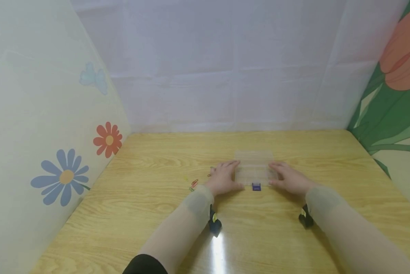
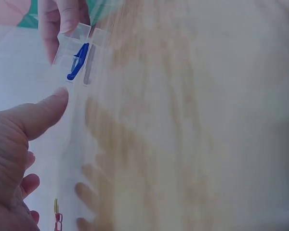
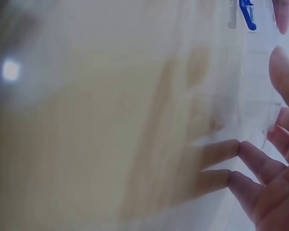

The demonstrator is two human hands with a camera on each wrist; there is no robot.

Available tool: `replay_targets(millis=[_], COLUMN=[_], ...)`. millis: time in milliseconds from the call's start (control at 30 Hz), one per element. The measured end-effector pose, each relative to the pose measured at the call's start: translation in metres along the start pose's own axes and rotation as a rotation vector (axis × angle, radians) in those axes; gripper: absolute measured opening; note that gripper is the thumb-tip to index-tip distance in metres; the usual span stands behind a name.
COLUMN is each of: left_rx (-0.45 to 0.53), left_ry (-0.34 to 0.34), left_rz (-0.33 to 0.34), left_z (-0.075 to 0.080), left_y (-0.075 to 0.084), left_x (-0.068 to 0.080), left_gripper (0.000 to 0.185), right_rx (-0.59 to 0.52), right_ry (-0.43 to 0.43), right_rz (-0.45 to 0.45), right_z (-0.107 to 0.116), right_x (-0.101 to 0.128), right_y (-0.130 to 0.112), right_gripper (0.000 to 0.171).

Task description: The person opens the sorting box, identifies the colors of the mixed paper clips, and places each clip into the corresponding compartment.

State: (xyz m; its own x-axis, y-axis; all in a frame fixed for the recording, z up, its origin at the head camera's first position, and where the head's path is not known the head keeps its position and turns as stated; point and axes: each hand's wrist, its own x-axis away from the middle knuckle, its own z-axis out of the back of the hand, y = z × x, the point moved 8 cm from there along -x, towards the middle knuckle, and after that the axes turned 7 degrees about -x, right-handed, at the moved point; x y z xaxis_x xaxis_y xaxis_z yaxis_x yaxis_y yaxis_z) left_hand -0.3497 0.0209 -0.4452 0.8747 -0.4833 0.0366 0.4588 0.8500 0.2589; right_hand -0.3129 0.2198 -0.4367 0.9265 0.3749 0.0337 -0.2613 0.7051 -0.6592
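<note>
On the pale wooden tabletop (image 1: 259, 236), near its middle, lies a flat clear plastic compartment box (image 1: 254, 167) with a small blue latch (image 1: 256, 187) on its near edge. The person's left hand (image 1: 223, 177) lies against the box's left side and the right hand (image 1: 288, 178) against its right side, fingers stretched and relaxed, touching the plastic but not curled round it. From the left wrist view the thumb (image 2: 41, 113) points toward the latch (image 2: 78, 61) without reaching it; the right wrist view shows the fingertips (image 3: 241, 147) meeting the tabletop beside the box wall.

The step in hand seems to be steadying the box from both sides. Doing it well likely calls for even, gentle pressure, since light plastic may slide on smooth wood, and for keeping it level so anything in its compartments stays put. A few coloured paper clips (image 1: 193, 184) lie loose just left of the left hand, where that wrist could brush them.
</note>
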Motion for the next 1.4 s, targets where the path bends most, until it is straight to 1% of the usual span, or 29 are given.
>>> replay_targets(millis=[100, 200, 333, 600, 700, 867, 1033, 1233, 1400], left_rx=[0.027, 0.065, 0.109, 0.212, 0.219, 0.246, 0.272, 0.289, 0.310], left_ry=[0.004, 0.018, 0.045, 0.073, 0.096, 0.132, 0.149, 0.169, 0.178], left_rz=[-0.016, -0.021, -0.005, 0.035, 0.049, 0.086, 0.133, 0.160, 0.180], left_z=[0.004, 0.009, 0.014, 0.023, 0.027, 0.036, 0.042, 0.048, 0.055], left_y=[0.000, -0.003, -0.012, -0.032, -0.040, -0.053, -0.068, -0.088, -0.100], left_x=[0.004, 0.009, 0.016, 0.025, 0.028, 0.037, 0.046, 0.056, 0.067], left_gripper=[0.090, 0.083, 0.074, 0.058, 0.054, 0.052, 0.052, 0.052, 0.049], right_rx=[-0.007, -0.017, -0.009, -0.005, -0.009, -0.008, 0.002, 0.003, -0.003], right_ry=[0.000, -0.001, 0.004, -0.002, -0.002, 0.001, 0.005, 0.003, 0.005], right_rz=[0.003, 0.003, 0.007, -0.010, -0.013, -0.004, -0.005, -0.015, -0.015], right_z=[0.000, 0.000, 0.000, 0.000, 0.000, 0.000, 0.000, 0.000, 0.000], right_x=[0.000, 0.000, 0.000, 0.002, 0.001, 0.001, 0.001, 0.000, -0.001], right_y=[-0.001, -0.001, -0.001, 0.001, 0.002, 0.002, 0.002, 0.003, 0.004], right_gripper=[0.072, 0.072, 0.072, 0.073, 0.074, 0.073, 0.073, 0.073, 0.074])
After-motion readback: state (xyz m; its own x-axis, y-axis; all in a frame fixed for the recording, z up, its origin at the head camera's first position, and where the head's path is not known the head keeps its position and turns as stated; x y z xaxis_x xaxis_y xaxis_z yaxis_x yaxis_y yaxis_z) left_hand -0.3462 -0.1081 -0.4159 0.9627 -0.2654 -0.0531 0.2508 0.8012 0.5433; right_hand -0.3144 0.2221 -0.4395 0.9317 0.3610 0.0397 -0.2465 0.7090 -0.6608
